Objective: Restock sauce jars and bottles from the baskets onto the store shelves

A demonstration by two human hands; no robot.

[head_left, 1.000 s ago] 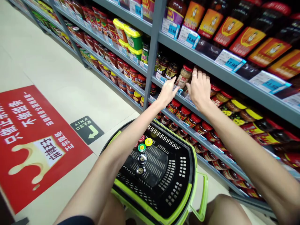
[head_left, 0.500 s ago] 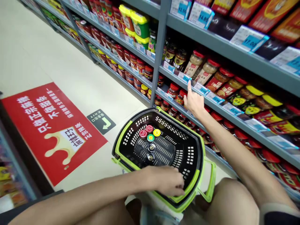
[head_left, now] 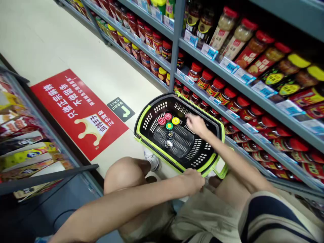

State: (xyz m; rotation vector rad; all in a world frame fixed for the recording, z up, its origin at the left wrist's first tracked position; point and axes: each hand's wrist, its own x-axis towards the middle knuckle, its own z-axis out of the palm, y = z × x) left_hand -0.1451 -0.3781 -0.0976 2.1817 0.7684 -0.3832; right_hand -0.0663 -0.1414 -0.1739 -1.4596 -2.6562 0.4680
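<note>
A black shopping basket (head_left: 174,152) with lime-green trim stands on the floor in front of my knees. Inside it several jars show only their lids: red lids (head_left: 162,120), a yellow lid (head_left: 175,120), a green lid (head_left: 169,126) and dark lids (head_left: 168,144). My right hand (head_left: 197,124) hovers over the basket's far side, index finger stretched out towards the jars, with nothing visible in it. My left hand (head_left: 193,180) is curled closed at the near rim; its fingers are mostly hidden, so I cannot tell whether it grips the rim.
Shelves on the right hold red-lidded jars (head_left: 205,79), light-labelled jars (head_left: 220,32) and price tags (head_left: 209,51). A red floor sign (head_left: 81,113) and a green exit marker (head_left: 120,109) lie left of the basket. Another shelf of packets (head_left: 30,152) borders the left.
My right hand has moved from the price tags on the shelf edge back over the basket. My left hand has drawn back to the near rim. The view has tilted down.
</note>
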